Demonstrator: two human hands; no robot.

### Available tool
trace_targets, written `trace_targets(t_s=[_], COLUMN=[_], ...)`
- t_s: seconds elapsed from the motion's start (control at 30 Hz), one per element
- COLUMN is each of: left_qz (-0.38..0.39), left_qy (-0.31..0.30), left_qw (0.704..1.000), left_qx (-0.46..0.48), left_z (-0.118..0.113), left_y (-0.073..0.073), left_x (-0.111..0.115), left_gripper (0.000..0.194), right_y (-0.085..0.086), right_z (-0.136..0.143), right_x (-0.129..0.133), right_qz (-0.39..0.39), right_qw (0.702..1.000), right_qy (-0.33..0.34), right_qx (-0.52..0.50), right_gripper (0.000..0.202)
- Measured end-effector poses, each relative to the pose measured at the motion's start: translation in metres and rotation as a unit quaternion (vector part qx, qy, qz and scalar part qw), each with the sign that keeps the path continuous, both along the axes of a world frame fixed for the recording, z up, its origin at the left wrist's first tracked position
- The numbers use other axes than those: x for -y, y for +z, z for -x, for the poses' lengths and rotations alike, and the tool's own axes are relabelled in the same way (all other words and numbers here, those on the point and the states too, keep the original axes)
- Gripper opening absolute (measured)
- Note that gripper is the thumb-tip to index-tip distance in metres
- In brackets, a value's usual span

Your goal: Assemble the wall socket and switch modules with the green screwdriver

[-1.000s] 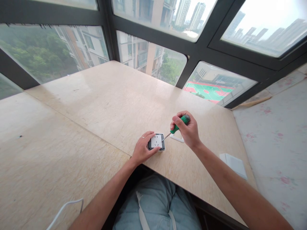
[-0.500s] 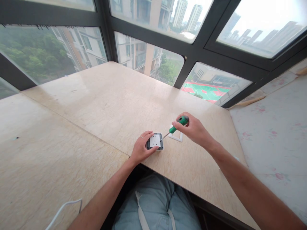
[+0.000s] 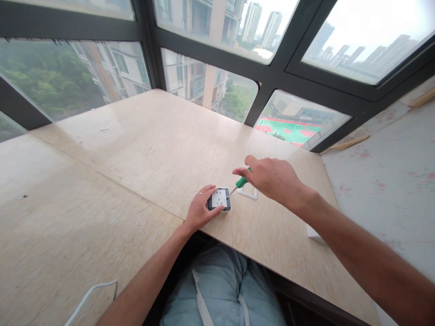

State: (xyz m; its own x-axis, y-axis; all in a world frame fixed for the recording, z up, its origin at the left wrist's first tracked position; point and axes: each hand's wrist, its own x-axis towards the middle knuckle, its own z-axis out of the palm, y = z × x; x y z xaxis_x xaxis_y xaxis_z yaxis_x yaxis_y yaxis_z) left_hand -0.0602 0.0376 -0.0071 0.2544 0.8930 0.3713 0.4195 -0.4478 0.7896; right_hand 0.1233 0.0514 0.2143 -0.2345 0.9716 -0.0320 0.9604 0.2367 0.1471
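Observation:
A wall socket (image 3: 219, 198) with a white face and dark grey surround rests near the front edge of the stone counter. My left hand (image 3: 201, 209) is closed around its left side, thumb along the near edge and fingers over the far edge. In my right hand (image 3: 268, 175) is a green-handled screwdriver (image 3: 241, 182), slanting down to the left. Its tip meets the right side of the socket's surround; the screw there is too small to make out. The hand covers the upper end of the handle. Just right of the socket, a white square frame (image 3: 250, 196) lies flat, partly behind the screwdriver.
The beige counter (image 3: 136, 149) has a seam running across it. A white cable (image 3: 91, 290) lies at the lower left. Beyond my right forearm a white box-like object (image 3: 314, 233) is partly hidden. Dark-framed windows (image 3: 210, 50) and a flowered wall (image 3: 380, 190) border the counter.
My right hand has rolled over the screwdriver handle, its back now turned up and the wrist raised. The screwdriver tip stays at the socket. The left hand keeps its place.

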Motion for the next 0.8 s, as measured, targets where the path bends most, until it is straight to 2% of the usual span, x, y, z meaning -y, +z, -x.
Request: trace_targets(t_s=[0.07,0.13,0.2,0.23,0.3,0.37,0.43,0.47,0.5,0.57,0.63,0.67,0.73,0.8], left_qz=[-0.004,-0.005,-0.003,-0.003,-0.002,-0.001,-0.001,-0.001,-0.002,-0.002,-0.002,-0.002,-0.002,-0.003], left_qy=[-0.001,-0.002,-0.002,-0.002,-0.001,0.000,0.000,0.000,-0.001,-0.002,-0.003,-0.003,-0.001,0.000], left_qw=[1.000,1.000,1.000,1.000,1.000,1.000,1.000,1.000,1.000,1.000,1.000,1.000,1.000,1.000], left_qx=[0.001,0.004,0.006,0.006,0.004,0.003,0.004,0.006,0.007,0.008,0.007,0.007,0.006,0.006], left_z=[0.000,0.000,0.000,0.000,0.000,0.000,0.000,0.000,0.000,-0.001,-0.001,-0.001,-0.001,-0.001], left_y=[0.000,-0.001,-0.001,-0.002,-0.003,-0.004,-0.004,-0.004,-0.004,-0.005,-0.004,-0.004,-0.004,-0.005], left_x=[0.000,-0.001,-0.001,-0.001,-0.001,-0.001,-0.001,-0.001,-0.001,-0.001,-0.001,-0.001,-0.001,-0.001], left_gripper=[0.053,0.053,0.054,0.054,0.054,0.054,0.054,0.054,0.054,0.054,0.053,0.053,0.053,0.052], right_y=[0.003,0.002,0.000,-0.002,-0.004,-0.004,-0.003,-0.003,-0.003,-0.004,-0.008,-0.011,-0.016,-0.020], right_z=[-0.001,-0.007,-0.013,-0.015,-0.012,-0.005,0.001,0.001,-0.001,-0.008,-0.015,-0.017,-0.017,-0.013], right_x=[-0.003,-0.007,-0.008,-0.008,-0.006,-0.004,-0.004,-0.005,-0.007,-0.011,-0.014,-0.015,-0.015,-0.014], right_qz=[0.019,0.054,0.083,0.089,0.072,0.035,0.006,0.003,0.010,0.041,0.068,0.071,0.054,0.031], right_qw=[0.999,0.985,0.956,0.946,0.955,0.986,0.999,0.999,0.998,0.984,0.952,0.939,0.932,0.943], right_qy=[0.037,0.135,0.222,0.241,0.209,0.111,0.022,0.012,0.030,0.122,0.210,0.229,0.212,0.155], right_qx=[-0.012,-0.091,-0.174,-0.199,-0.197,-0.122,-0.042,-0.031,-0.046,-0.125,-0.212,-0.247,-0.290,-0.292], right_gripper=[0.036,0.018,0.024,0.030,0.042,0.051,0.050,0.045,0.037,0.017,0.020,0.026,0.040,0.045])
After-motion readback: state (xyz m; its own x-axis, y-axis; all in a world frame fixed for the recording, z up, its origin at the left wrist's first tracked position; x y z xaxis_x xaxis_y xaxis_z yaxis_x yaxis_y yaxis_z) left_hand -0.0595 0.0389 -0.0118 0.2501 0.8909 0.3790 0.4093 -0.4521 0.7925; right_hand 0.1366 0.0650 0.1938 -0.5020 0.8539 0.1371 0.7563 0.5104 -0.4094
